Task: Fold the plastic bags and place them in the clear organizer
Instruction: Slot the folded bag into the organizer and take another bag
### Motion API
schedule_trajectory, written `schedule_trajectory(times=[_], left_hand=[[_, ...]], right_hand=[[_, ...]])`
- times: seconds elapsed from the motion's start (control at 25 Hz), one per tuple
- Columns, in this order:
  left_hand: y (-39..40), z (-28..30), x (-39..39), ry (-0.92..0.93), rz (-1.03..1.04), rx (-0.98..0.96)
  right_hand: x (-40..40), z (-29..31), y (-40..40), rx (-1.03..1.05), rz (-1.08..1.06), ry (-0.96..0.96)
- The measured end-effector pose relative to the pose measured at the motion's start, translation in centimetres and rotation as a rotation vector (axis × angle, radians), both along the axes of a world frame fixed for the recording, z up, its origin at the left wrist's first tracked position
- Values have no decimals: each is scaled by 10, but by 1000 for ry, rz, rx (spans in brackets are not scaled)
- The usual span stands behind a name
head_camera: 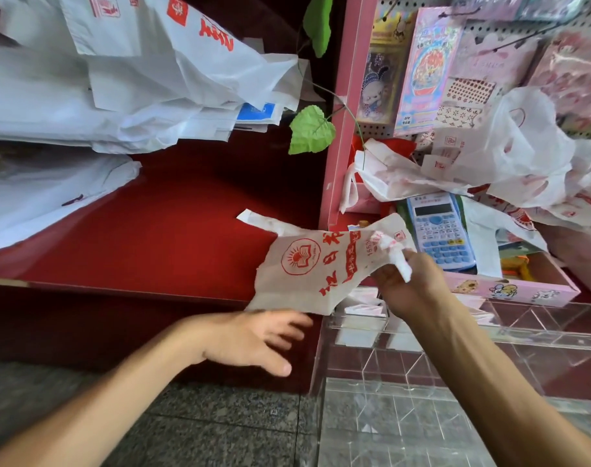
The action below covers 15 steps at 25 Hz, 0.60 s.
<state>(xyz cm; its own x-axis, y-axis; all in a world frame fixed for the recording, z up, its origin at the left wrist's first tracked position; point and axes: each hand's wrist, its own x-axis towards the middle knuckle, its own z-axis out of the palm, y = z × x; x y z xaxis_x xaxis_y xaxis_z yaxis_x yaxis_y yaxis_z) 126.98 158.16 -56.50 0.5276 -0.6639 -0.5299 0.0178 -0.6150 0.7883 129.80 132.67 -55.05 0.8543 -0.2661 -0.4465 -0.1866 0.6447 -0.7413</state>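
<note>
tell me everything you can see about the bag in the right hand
The plastic bag is thin, white and creased, printed in red with a round sun-and-book emblem and large characters. It hangs flattened and tilted in the air, above the red shelf edge and the clear organizer. The right hand pinches its bunched right end, where a crumpled wad pokes out. A handle strip trails off up-left. The left hand, fingers spread, sits just under its lower edge; contact is unclear.

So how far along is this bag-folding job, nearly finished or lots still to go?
Early days, it seems. Done: a few folded bags already sit in a rear compartment of the clear organizer. In hand: the right hand grips a printed bag, not yet folded small, while the left hand is open beneath it. Left: a heap of loose bags on the right, and most compartments look empty.
</note>
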Motion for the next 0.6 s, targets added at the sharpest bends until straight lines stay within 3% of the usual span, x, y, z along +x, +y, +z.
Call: schedule_trajectory(times=[0.24, 0.32, 0.44, 0.52, 0.6], left_hand=[[1, 10, 19, -186, 869, -473], [9, 10, 26, -111, 977, -534], [21, 1, 33, -4, 959, -452], [30, -6, 41, -25, 1065, -432], [44, -10, 50, -183, 1190, -351]], right_hand=[[-7, 2, 8, -74, 63, 65], [-10, 1, 12, -143, 78, 100], [-16, 0, 21, -262, 169, 164], [-22, 0, 32, -325, 278, 184], [-29, -2, 46, -390, 345, 208]])
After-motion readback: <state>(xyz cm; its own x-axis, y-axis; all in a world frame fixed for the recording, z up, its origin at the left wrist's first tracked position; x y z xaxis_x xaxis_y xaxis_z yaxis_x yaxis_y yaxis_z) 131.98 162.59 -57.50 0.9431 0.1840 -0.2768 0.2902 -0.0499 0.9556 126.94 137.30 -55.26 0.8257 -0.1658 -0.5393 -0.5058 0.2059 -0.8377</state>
